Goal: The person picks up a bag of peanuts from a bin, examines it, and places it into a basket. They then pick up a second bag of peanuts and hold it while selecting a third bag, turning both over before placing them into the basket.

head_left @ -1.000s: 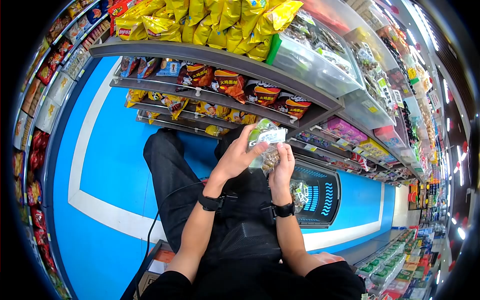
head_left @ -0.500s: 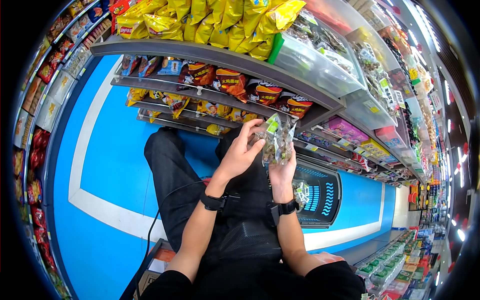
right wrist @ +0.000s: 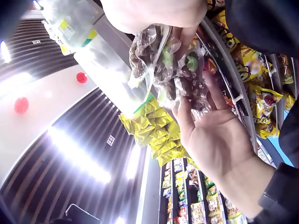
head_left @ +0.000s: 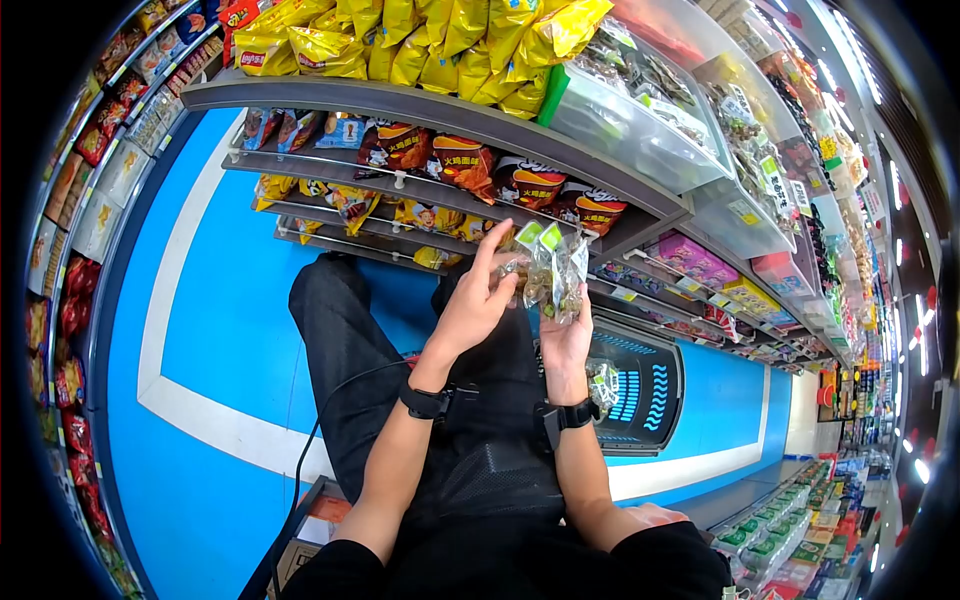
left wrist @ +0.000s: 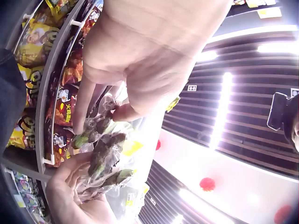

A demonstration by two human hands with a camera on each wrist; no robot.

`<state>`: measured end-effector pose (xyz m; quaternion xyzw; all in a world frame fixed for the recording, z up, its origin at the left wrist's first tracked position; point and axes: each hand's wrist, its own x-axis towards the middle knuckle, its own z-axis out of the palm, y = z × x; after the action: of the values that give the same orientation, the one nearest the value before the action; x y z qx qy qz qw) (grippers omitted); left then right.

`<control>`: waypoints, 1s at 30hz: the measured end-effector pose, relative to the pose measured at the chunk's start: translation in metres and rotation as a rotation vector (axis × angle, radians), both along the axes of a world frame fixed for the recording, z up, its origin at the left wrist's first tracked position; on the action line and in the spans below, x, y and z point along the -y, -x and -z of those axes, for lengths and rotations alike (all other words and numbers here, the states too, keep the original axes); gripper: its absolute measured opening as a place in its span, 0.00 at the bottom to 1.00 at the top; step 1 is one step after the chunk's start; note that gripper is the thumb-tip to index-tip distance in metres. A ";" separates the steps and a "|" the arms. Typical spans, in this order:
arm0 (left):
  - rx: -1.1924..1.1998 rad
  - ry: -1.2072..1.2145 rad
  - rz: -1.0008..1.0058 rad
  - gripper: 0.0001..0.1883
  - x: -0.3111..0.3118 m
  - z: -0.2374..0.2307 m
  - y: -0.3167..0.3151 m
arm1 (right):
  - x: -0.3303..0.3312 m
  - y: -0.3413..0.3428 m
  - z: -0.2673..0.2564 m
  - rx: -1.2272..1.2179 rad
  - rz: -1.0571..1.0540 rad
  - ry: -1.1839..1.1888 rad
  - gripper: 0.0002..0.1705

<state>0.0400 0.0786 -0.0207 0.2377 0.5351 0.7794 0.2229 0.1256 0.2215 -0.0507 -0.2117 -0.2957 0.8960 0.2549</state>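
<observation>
Clear plastic packets [head_left: 556, 270] of small dark-brown and green pieces, with green and white labels, are held fanned out between both hands in front of the shelf. My left hand [head_left: 472, 305] pinches a packet at the left side between thumb and fingers. From below and the right, my right hand [head_left: 567, 340] grips the other packets upright. In the left wrist view the packets [left wrist: 105, 156] overlap one another, the right hand's fingers [left wrist: 70, 172] curled against them. The right wrist view shows the left thumb and fingers around the lower packet [right wrist: 187, 88].
A black basket [head_left: 665, 400] on the blue floor has a similar packet [head_left: 603, 385] in it. Shelves ahead carry yellow chip bags [head_left: 440, 50] and dark snack bags [head_left: 460, 165]. Clear bins [head_left: 640, 125] of packets stand at upper right. A cable [head_left: 298, 480] runs past the left leg.
A packet's white label faced up at first. The packets have since been turned and spread, showing green labels side by side. The left fingers have opened out slightly; both forearms stay about the same.
</observation>
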 end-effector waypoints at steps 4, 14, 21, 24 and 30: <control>-0.031 -0.027 -0.140 0.24 -0.007 0.017 0.004 | 0.001 0.001 -0.003 0.012 0.004 0.011 0.24; 0.116 -0.097 -0.196 0.21 0.001 0.028 0.016 | 0.003 0.001 -0.006 0.001 -0.017 0.010 0.24; -0.025 -0.055 -0.286 0.13 0.001 0.024 0.018 | 0.004 0.001 -0.007 0.001 0.000 0.009 0.23; -0.168 0.114 -0.351 0.14 0.006 0.027 0.019 | 0.003 -0.001 -0.007 0.002 0.035 0.009 0.23; -0.049 0.156 -0.310 0.18 0.010 0.029 0.022 | -0.003 -0.003 -0.006 -0.026 0.101 0.047 0.23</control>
<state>0.0181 0.0686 -0.0499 0.1531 0.6296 0.7544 0.1047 0.1284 0.2248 -0.0447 -0.2208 -0.2602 0.8913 0.2985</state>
